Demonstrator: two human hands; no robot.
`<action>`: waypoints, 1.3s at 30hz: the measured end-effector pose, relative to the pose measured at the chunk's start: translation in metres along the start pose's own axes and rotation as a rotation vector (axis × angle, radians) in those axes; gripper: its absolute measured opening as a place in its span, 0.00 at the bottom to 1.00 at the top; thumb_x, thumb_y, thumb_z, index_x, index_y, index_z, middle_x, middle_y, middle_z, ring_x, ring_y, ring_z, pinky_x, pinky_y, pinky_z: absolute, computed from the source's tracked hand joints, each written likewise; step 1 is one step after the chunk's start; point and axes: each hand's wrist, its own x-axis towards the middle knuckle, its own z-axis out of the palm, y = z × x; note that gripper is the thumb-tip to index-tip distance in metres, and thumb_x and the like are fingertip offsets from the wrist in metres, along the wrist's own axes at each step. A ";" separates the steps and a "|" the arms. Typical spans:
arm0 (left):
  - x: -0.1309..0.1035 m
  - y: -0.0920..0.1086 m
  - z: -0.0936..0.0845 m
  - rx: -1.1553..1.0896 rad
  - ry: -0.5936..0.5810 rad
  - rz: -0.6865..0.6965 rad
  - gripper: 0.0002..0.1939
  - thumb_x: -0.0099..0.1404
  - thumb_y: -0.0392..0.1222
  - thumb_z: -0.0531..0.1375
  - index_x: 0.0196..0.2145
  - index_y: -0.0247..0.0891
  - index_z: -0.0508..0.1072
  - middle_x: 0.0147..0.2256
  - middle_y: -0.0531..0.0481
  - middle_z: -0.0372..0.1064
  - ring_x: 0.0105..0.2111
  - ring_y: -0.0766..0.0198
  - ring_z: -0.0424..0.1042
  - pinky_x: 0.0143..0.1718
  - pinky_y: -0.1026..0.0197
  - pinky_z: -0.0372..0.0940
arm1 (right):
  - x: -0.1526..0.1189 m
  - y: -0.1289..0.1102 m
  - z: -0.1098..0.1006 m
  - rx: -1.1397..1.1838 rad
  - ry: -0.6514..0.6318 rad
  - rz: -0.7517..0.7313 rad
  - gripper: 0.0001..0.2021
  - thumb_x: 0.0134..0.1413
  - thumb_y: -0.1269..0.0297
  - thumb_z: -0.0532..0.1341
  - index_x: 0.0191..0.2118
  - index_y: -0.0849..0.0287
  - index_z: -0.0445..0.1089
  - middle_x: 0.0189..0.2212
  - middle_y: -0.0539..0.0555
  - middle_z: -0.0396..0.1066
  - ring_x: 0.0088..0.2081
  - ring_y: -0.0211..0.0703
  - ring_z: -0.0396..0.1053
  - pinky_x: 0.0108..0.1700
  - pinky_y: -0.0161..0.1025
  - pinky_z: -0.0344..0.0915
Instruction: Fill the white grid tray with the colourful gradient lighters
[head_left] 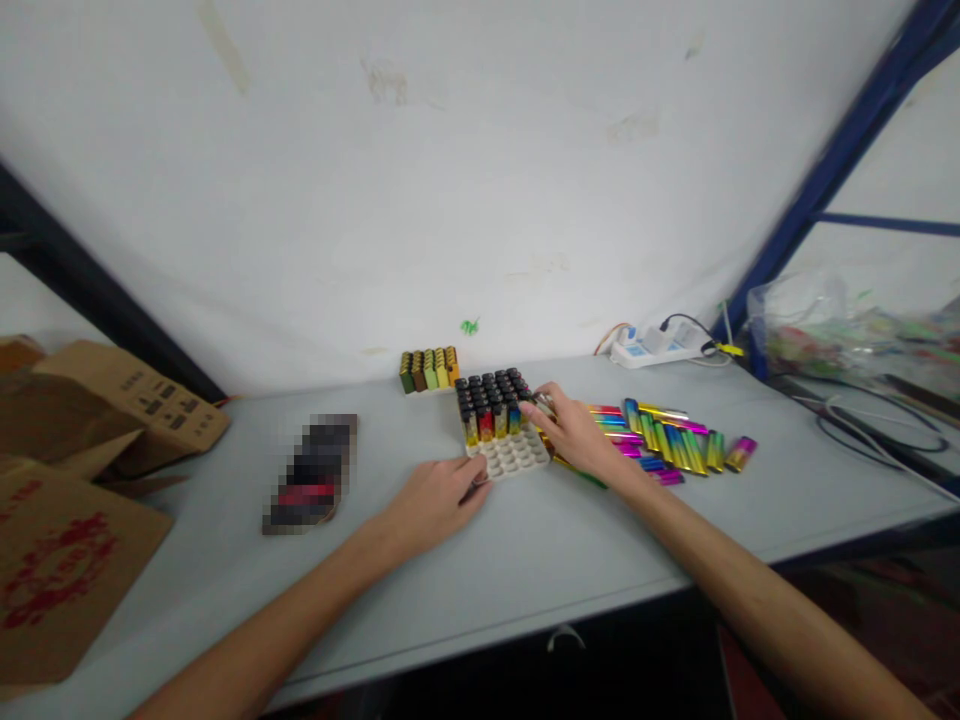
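Head view: left hand (439,497) rests curled, fingertips touching the white honeycomb plastic tray (504,440) at its near-left corner. Its far rows hold lighters, near rows empty. Right hand (574,430) pinches one at the tray's right edge; loose iridescent lighters (671,440) lie right.

Left hand (439,495) steadies the white tray (510,452) of lighters (491,398) on the bench (525,560); right hand (577,430) at its 3 o'clock edge.

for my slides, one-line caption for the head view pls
Left hand steadies a white tray of lighters while right hand sets one in.
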 end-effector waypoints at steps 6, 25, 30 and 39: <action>0.000 0.002 -0.003 0.030 -0.021 -0.010 0.09 0.76 0.44 0.53 0.39 0.41 0.68 0.31 0.51 0.74 0.31 0.59 0.74 0.35 0.61 0.62 | 0.006 0.011 -0.019 -0.179 0.062 -0.198 0.17 0.73 0.50 0.50 0.38 0.56 0.66 0.37 0.57 0.71 0.40 0.47 0.69 0.44 0.40 0.62; 0.000 0.000 0.001 0.037 -0.005 0.004 0.09 0.76 0.44 0.53 0.39 0.41 0.69 0.33 0.51 0.74 0.32 0.58 0.75 0.35 0.60 0.63 | 0.011 0.014 -0.011 -0.402 -0.196 -0.214 0.13 0.74 0.57 0.54 0.40 0.60 0.70 0.36 0.58 0.76 0.37 0.46 0.73 0.41 0.38 0.63; 0.000 -0.001 0.002 0.041 -0.006 0.008 0.09 0.76 0.45 0.52 0.39 0.41 0.69 0.34 0.51 0.75 0.32 0.59 0.74 0.35 0.60 0.62 | 0.009 0.014 -0.016 -0.553 -0.228 -0.242 0.16 0.73 0.55 0.54 0.48 0.61 0.73 0.43 0.62 0.75 0.44 0.51 0.74 0.48 0.44 0.64; -0.001 -0.003 0.002 0.021 0.004 0.018 0.10 0.77 0.45 0.52 0.39 0.41 0.68 0.31 0.52 0.73 0.30 0.60 0.73 0.33 0.61 0.60 | 0.010 0.050 -0.050 -0.335 -0.330 -0.242 0.13 0.68 0.56 0.61 0.47 0.58 0.78 0.46 0.62 0.75 0.47 0.52 0.73 0.53 0.46 0.67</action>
